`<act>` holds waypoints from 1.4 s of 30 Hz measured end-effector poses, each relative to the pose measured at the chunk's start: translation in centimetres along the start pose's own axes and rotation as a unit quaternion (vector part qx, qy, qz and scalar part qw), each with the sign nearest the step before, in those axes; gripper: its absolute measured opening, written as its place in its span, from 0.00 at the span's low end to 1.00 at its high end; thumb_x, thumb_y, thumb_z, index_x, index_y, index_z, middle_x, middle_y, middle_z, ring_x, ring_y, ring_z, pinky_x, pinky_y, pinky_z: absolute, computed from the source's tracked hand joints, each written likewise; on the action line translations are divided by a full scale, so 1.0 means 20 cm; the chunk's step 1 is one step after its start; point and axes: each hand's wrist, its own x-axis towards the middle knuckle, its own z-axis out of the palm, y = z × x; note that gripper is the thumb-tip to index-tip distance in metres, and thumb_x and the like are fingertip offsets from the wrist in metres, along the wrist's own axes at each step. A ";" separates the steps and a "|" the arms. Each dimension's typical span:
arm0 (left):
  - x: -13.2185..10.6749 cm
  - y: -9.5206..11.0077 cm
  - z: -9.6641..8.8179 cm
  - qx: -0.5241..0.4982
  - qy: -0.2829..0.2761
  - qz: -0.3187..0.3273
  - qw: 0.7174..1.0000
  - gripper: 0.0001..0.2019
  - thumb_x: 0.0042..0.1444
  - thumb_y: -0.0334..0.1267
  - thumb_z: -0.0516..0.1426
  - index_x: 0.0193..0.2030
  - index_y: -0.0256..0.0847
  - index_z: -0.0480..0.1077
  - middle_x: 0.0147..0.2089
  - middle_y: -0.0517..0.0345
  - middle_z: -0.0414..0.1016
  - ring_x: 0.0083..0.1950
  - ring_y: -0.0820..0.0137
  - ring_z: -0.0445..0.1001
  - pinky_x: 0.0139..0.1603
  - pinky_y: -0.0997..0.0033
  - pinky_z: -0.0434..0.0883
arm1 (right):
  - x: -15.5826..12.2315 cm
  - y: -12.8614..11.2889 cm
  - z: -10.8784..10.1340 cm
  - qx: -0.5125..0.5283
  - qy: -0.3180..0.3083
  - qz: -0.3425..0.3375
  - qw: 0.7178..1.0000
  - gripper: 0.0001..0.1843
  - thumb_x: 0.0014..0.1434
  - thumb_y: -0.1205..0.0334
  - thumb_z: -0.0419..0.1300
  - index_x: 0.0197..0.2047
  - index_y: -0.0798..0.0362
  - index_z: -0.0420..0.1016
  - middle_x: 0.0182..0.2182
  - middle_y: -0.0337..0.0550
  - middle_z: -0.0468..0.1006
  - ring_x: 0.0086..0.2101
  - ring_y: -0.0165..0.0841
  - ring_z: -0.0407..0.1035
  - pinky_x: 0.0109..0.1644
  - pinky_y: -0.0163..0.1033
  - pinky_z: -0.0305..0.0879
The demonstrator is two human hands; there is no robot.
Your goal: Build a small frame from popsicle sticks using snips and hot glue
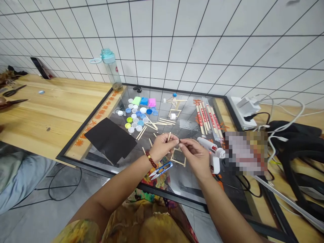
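Observation:
My left hand (163, 147), with a beaded bracelet at its wrist, is closed around a short wooden stick (169, 136) that pokes up past the fingers. Its fingertips meet those of my right hand (196, 156), which is pinched on something small and dark that I cannot make out. Beneath both hands lies a square frame of wooden sticks (185, 161), partly hidden. Blue-handled thread snips (162, 169) rest below my left hand. A white glue gun (215, 163) lies just right of my right hand.
Coloured bottle caps (143, 110), loose sticks (165, 122), black paper (111, 140) and a small stick model (174, 101) lie on the glass-topped board. Wrapped chopsticks (207, 116) are at right, a power strip (240, 113) beyond. A bottle (111, 69) stands at back left.

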 end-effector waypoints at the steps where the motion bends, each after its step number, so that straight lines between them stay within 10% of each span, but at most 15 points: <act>1: 0.00 0.00 0.00 0.012 0.004 0.008 1.000 0.14 0.48 0.46 0.62 0.32 0.35 0.70 0.24 0.64 0.65 0.19 0.82 0.61 0.20 0.79 0.60 | 0.00 0.00 0.00 -0.005 -0.005 0.003 1.000 0.08 0.55 0.60 0.64 0.40 0.48 0.79 0.35 0.41 0.76 0.35 0.31 0.70 0.40 0.38 0.67; 7: -0.01 0.01 0.00 0.095 0.005 0.049 0.994 0.10 0.50 0.42 0.60 0.30 0.36 0.69 0.19 0.69 0.54 0.19 0.81 0.59 0.22 0.79 0.60 | 0.00 0.00 -0.01 0.013 -0.005 0.066 0.998 0.09 0.56 0.56 0.63 0.38 0.49 0.80 0.32 0.41 0.78 0.32 0.30 0.70 0.39 0.38 0.67; 15: -0.02 0.03 0.01 0.075 -0.016 0.015 0.997 0.09 0.52 0.41 0.58 0.31 0.36 0.67 0.24 0.65 0.65 0.20 0.81 0.63 0.23 0.79 0.61 | 0.01 0.02 -0.02 0.130 -0.007 0.167 0.977 0.12 0.51 0.52 0.66 0.34 0.51 0.79 0.22 0.38 0.75 0.24 0.28 0.67 0.30 0.36 0.66; 42: -0.02 0.01 0.04 0.104 0.035 0.039 0.993 0.16 0.44 0.48 0.65 0.31 0.36 0.72 0.18 0.70 0.49 0.21 0.81 0.52 0.23 0.78 0.53 | -0.02 -0.01 0.00 -0.001 0.043 0.082 0.996 0.12 0.55 0.53 0.64 0.38 0.51 0.80 0.28 0.41 0.78 0.28 0.31 0.70 0.34 0.38 0.69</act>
